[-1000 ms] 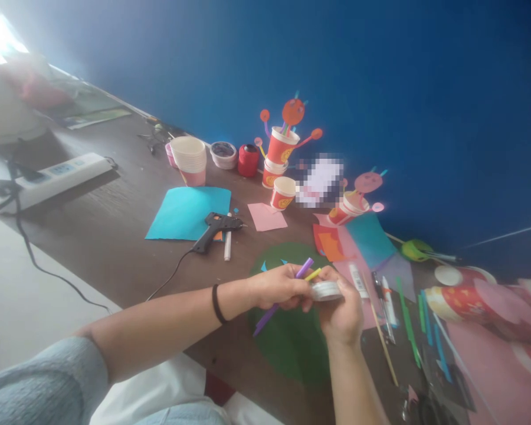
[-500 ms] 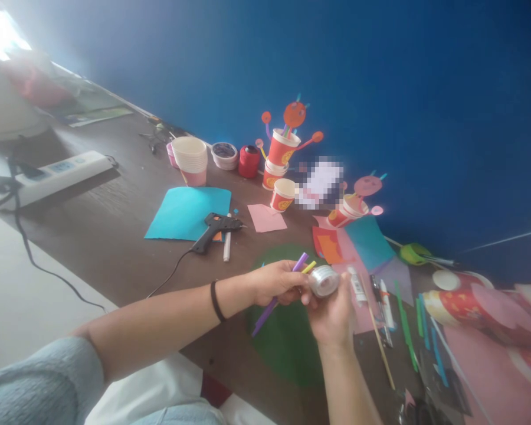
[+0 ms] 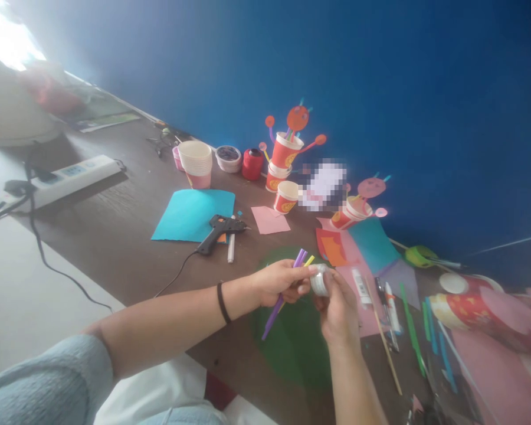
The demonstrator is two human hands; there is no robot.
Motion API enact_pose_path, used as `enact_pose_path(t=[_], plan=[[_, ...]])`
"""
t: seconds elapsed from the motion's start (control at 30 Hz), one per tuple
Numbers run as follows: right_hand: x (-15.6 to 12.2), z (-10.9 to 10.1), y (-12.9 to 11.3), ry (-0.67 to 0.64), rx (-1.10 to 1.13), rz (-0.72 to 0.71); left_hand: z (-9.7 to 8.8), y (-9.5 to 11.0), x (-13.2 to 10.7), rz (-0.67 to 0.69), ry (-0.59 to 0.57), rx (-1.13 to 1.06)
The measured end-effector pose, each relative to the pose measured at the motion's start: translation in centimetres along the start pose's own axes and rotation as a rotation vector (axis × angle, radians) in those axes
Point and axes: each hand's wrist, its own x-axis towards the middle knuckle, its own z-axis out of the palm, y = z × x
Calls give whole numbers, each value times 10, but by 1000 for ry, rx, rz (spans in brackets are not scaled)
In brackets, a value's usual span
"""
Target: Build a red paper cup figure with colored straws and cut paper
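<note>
My left hand (image 3: 281, 283) is closed around purple straws (image 3: 272, 320) and a yellow straw (image 3: 310, 260), which slant up through its fingers. A roll of clear tape (image 3: 320, 282) sits between my two hands. My right hand (image 3: 341, 310) grips the roll from the right, its fingers bent over the edge. The left thumb and fingertips reach the roll's left side. Whether a tape end is pulled loose is too small to tell. Below the hands lies a green round mat (image 3: 292, 348).
A black glue gun (image 3: 216, 233) rests by blue paper (image 3: 183, 215) and a white marker (image 3: 230, 248). Behind stand stacked paper cups (image 3: 196, 162) and a cup figure (image 3: 287, 150). Right are a glue tube (image 3: 361, 287), a wooden stick (image 3: 387, 348) and green straws (image 3: 409, 324). A power strip (image 3: 77, 177) lies left.
The right hand has turned the tape roll, so it now shows more edge-on, with fingers over its right side. The left hand keeps the straws. The view has shifted slightly.
</note>
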Motion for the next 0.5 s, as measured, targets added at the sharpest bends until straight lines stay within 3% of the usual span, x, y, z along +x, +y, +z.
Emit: enact_pose_path(t=[0.3,0.5], plan=[[-1,0,8,135,-98,-157,0,3,2,-123,61,-107],[-3,3,10,169,-135,-160,3,5,2,-258,-26,-102]])
